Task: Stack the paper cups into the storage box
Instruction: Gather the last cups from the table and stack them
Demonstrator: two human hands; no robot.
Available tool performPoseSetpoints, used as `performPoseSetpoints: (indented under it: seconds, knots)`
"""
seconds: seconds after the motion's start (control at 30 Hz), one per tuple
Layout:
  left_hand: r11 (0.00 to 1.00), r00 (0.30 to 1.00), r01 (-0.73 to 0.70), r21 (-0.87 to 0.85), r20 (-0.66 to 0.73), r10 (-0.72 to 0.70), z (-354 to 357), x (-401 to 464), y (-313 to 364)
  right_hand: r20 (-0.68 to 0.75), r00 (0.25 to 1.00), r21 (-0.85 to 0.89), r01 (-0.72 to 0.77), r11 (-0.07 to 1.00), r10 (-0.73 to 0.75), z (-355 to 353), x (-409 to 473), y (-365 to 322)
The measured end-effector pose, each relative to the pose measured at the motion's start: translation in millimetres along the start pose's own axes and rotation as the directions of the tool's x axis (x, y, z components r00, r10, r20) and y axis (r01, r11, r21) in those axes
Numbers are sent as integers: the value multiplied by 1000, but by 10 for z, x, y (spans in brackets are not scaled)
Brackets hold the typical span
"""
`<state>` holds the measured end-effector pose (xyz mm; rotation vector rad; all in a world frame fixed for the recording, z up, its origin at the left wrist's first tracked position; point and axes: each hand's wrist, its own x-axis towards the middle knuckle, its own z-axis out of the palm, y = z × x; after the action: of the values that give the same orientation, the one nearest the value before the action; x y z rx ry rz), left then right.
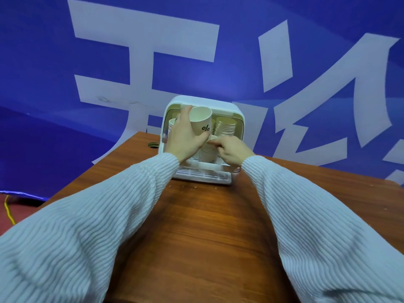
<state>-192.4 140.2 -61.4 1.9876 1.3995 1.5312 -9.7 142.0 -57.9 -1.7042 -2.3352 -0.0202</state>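
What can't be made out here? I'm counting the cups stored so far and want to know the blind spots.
Head view only:
- Stack under the right hand: its top is hidden by the fingers.
- Left side of the storage box: blocked by the left hand and the held cup.
- Stack at back right: rims too small to count.
- Box floor: covered by both wrists.

The paper cup point(202, 123) bears a dark "%" mark. Large white characters cross the blue banner point(65, 84); they are cut off and unreadable.
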Motion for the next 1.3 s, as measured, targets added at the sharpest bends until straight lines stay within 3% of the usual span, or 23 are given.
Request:
performPoseSetpoints:
  seconds: [0.07, 0.17, 0.27, 0.9, 1.1, 1.3]
  knots:
    - [1000, 1000, -4, -3, 15, 4, 27, 4, 36, -24, 1000, 22, -4, 1000, 5, -28, -17, -3]
    - [1000, 1000, 6, -6, 27, -6, 90, 30, 89, -244, 964, 147, -69, 987, 103, -25, -110, 37]
    - [999, 999, 8, 33, 32, -9, 169, 75, 153, -333, 929, 208, -93, 974, 160, -20, -217, 90]
    - [952, 974, -24, 304, 222, -47, 456, 124, 127, -291, 934, 264, -130, 956, 208, 112, -478, 226]
    - [905, 942, 15, 424, 298, -156, 560, 135, 79, -331, 915, 288, -137, 948, 233, 143, -454, 188]
    - [903, 917, 51, 426, 337, -211, 665, 61, -83, -389, 877, 361, -138, 922, 284, 102, -474, 210]
